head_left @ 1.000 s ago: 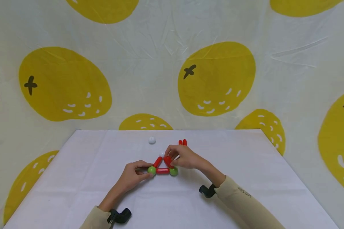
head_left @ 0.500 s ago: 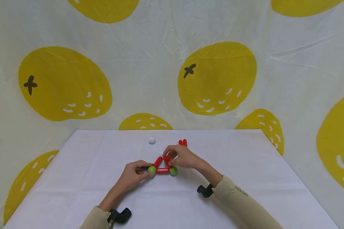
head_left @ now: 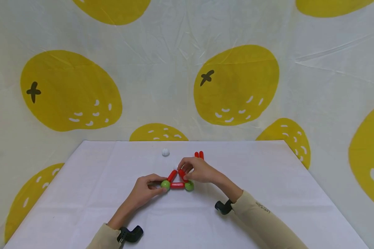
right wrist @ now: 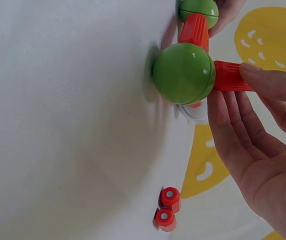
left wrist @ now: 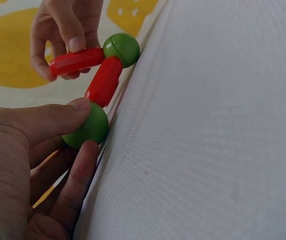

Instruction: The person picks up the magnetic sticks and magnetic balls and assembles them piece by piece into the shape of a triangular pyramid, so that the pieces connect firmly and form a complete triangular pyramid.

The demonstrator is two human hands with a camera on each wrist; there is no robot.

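Desk (head_left: pixel 268 193) under a white cover, lemon-print cloth (head_left: pixel 237 84) hung behind.

Near the middle of the desk, toward the front edge: a small triangle of rods and balls, partly built. A red base rod (head_left: pixel 177 185) lies flat between the left green ball (head_left: pixel 165 185) and the right green ball (head_left: pixel 189 185). A left slanted rod (head_left: pixel 172 175) rises from the left ball.

Left hand (head_left: pixel 144 191): thumb and fingers curled round the left ball, pinning it to the cover; the wrist view shows the grip plainly.

Right hand (head_left: pixel 199 171): fingertips pinching the right slanted rod (head_left: pixel 182 175), whose lower end meets the right ball. Whether its top end touches the other slanted rod or the pale piece at the apex I cannot tell; fingers cover it.

Judgement: to close the apex well, keep the left ball pressed down so the base does not swivel, and tilt the held rod inward from its upper end, lightly, so the lower joint stays seated.

Around: a white ball (head_left: pixel 165 152) near the back edge, well apart. Two spare red rods (head_left: pixel 199 154) stand just behind the right hand; a wide swing of that hand could knock them.
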